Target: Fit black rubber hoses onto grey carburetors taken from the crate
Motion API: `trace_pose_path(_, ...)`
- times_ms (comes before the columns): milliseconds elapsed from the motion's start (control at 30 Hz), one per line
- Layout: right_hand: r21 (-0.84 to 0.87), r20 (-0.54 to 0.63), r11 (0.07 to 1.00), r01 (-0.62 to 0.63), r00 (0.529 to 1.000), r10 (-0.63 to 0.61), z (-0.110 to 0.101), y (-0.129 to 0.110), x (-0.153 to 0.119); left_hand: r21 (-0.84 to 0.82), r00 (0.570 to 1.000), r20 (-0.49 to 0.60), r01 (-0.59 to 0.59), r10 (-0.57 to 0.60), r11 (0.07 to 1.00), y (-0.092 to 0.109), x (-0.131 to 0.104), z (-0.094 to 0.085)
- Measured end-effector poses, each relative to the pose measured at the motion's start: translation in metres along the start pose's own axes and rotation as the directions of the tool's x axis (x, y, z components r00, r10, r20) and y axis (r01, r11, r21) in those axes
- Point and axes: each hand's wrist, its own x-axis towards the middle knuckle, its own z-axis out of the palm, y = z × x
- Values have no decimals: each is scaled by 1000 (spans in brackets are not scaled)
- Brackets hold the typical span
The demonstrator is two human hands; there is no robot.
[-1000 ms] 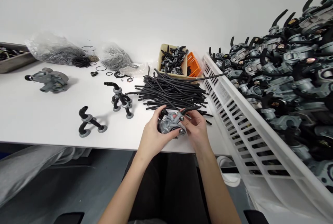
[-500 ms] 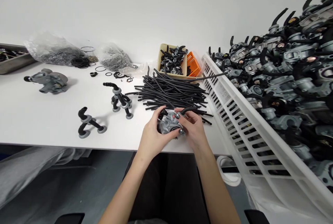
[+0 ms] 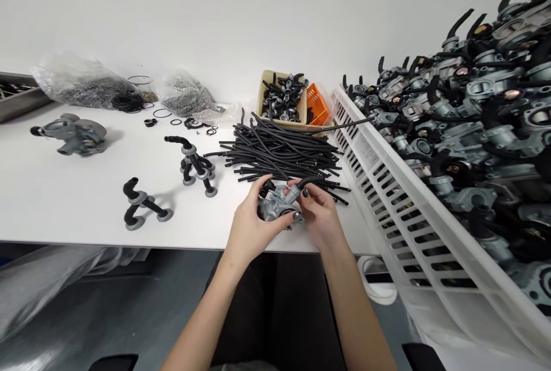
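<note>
On the left, a small stack of black rubber tubes and grey rings (image 3: pixel 138 197) stands on the white table (image 3: pixel 81 204). Next, the left hand (image 3: pixel 247 216) grips a lumpy silver metal part (image 3: pixel 274 210) by the near edge. A round grey cap (image 3: pixel 293 193) tops it, its bent black rubber tube (image 3: pixel 311 180) pointing right. The right hand (image 3: pixel 323 215), nearer the tube, curls around the cap.

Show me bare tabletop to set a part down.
Bare: tabletop left of the nearer tube stand, in front of the loose carburetor; also between that stand and the left hand. Crowded: tube pile beyond it, heaped right-side crate.
</note>
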Motion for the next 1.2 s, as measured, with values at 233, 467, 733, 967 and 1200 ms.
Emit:
trace_pose_path(233,-21,40,1000,-9,999,9,-5,1,2,-3,1000,6,-7,7,1000,1,0,-1)
trace_pose_path(467,60,5,998,-10,1000,10,-2,3,2,-8,1000,10,15,-15,1000,0,0,-1)
trace_pose_path(733,2,133,998,-59,989,58,-12,-2,4,-11,999,36,0,0,1000,-1,0,-4)
trace_pose_path(967,35,50,998,-47,998,46,-7,4,3,-35,999,43,19,-18,999,-3,0,-3)
trace_pose_path(1200,18,78,999,-34,996,33,-7,1,3,-25,999,42,20,-19,999,-3,0,-4)
